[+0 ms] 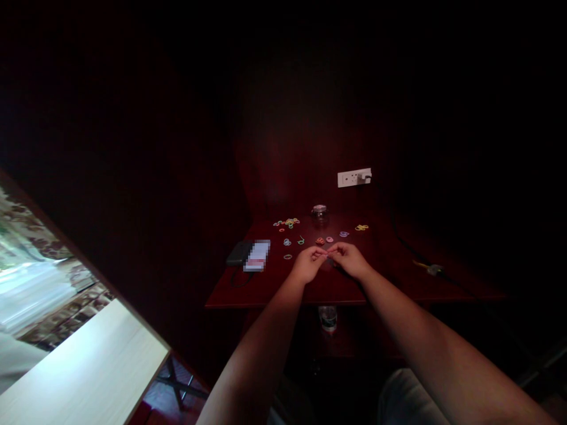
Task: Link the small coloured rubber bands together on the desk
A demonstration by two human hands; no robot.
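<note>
Over the dark red table, my left hand and my right hand meet at the fingertips. Both pinch a small pink hair tie, mostly hidden by the fingers. Just beyond them lie orange hair ties and pink ones. Purple hair ties and yellow ones lie farther right. To the left are green hair ties, light blue ones and a single ring. A mixed-colour pile spreads at the back left.
A clear jar stands at the back. On the left, a phone with a blurred screen rests against a black case. A plug sits in the wall socket, its cable running right. Below the tabletop stands a clear container.
</note>
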